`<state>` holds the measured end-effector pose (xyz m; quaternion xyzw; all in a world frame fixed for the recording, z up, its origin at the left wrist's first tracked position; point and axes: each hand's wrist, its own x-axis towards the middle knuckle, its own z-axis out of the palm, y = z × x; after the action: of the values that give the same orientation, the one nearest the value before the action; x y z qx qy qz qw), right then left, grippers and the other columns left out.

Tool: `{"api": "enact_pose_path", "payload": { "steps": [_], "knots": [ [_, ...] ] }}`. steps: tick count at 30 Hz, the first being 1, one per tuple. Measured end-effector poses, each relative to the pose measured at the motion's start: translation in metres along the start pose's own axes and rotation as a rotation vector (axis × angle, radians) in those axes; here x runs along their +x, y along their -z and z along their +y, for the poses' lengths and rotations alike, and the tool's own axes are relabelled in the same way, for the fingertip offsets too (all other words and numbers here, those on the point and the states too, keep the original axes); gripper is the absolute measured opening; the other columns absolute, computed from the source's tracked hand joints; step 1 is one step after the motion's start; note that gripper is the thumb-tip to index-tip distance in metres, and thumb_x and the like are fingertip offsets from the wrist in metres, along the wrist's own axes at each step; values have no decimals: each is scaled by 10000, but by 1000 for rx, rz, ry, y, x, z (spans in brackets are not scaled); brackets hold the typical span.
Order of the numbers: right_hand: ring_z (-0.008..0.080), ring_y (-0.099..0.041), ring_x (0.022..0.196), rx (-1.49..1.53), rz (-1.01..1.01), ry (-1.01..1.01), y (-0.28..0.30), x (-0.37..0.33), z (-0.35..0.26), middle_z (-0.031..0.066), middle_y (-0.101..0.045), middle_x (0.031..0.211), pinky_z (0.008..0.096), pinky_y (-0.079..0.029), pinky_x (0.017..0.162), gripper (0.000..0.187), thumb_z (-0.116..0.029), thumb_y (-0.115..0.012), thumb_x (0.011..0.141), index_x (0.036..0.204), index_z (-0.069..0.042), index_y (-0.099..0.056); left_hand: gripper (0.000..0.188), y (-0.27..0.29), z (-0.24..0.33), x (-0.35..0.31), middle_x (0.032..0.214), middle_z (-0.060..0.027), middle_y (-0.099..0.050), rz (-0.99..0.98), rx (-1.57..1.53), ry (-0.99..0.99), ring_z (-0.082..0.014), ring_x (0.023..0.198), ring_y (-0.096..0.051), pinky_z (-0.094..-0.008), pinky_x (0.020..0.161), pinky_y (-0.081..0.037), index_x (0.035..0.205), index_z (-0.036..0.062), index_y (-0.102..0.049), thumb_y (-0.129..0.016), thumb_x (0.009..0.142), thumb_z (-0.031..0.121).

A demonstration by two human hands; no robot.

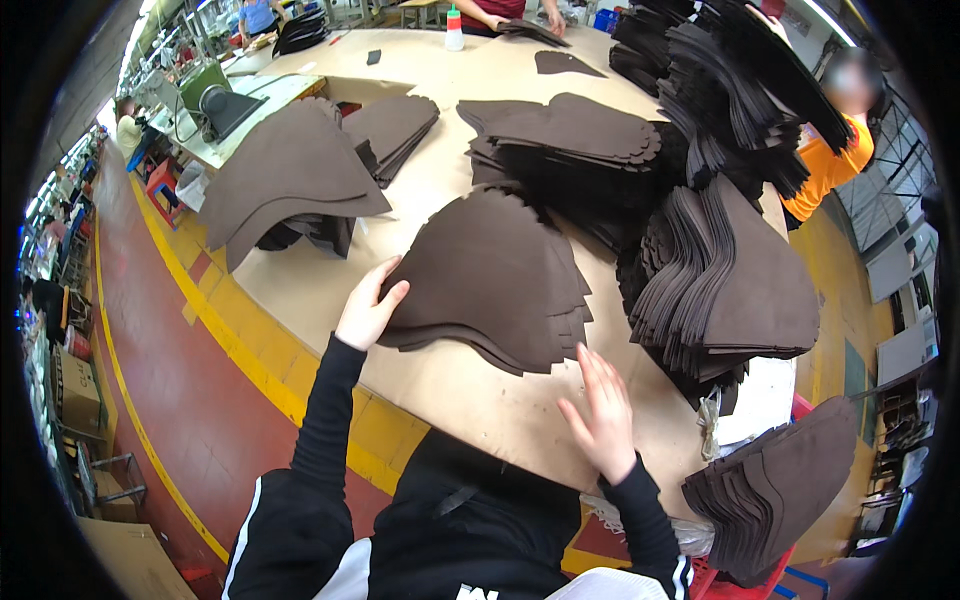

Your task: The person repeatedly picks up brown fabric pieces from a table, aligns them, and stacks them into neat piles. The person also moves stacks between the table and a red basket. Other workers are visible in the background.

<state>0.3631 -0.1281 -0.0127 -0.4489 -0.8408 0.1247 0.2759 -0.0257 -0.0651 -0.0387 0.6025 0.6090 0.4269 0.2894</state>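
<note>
head view: left hand (368,308) flat against the brown cut-piece stack (490,280), fingers spread; right hand (603,413) open on the table (460,390) just below it — best to press both sides evenly, squaring the edges.

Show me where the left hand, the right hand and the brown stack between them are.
left hand (367,308), head view, back of hand.
right hand (601,412), head view, back of hand.
brown stack (490,275), head view, top sheet.
</note>
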Motion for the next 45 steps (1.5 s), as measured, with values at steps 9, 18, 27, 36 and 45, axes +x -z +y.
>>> {"api": "enact_pose_path", "payload": {
  "steps": [9, 18, 27, 36, 45],
  "knots": [
    [396, -373, 1445, 98, 63, -438, -86, 164, 82, 300, -403, 1528, 420, -291, 1201, 973, -565, -673, 878, 1520, 77, -323, 964, -36, -47, 35, 1601, -301, -269, -122, 375, 45, -420, 1510, -230, -461, 1234, -187, 1547, -82, -240, -515, 962, 632],
    [279, -430, 1388, 1100, -105, -753, -25, 81, 26, 264, -410, 1512, 339, -366, 1133, 915, -131, -801, 841, 1540, 100, -256, 879, -15, -17, -28, 1405, -302, -540, -128, -174, 289, -296, 1267, -575, -384, 1079, -448, 1458, -137, -395, -786, 877, 395],
    [210, -664, 1073, 1151, -278, -717, -15, 45, -21, 150, -687, 1211, 347, -535, 944, 530, -109, -803, 837, 1288, 73, -590, 670, -20, 16, -11, 1196, -176, -687, -386, -109, 272, -255, 1066, -680, -349, 954, -525, 1329, -63, -569, -782, 873, 379],
    [193, -722, 936, 865, -8, -202, -17, 25, -49, 176, -748, 1053, 333, -567, 831, 435, -83, -792, 843, 1204, 83, -615, 835, -23, -6, -18, 1439, -215, -479, -183, -379, 31, -307, 1348, -460, -394, 1135, -360, 1457, -34, -434, -840, 814, 310],
    [341, -732, 953, 621, 114, 136, 86, 36, -65, 171, -732, 1072, 372, -574, 819, 614, -178, -817, 841, 1373, -51, -538, 674, 3, 81, -25, 1156, -121, -645, 109, -594, -440, -202, 1031, -630, -346, 927, -503, 1331, -21, -506, -775, 726, 104]
  ]
}}
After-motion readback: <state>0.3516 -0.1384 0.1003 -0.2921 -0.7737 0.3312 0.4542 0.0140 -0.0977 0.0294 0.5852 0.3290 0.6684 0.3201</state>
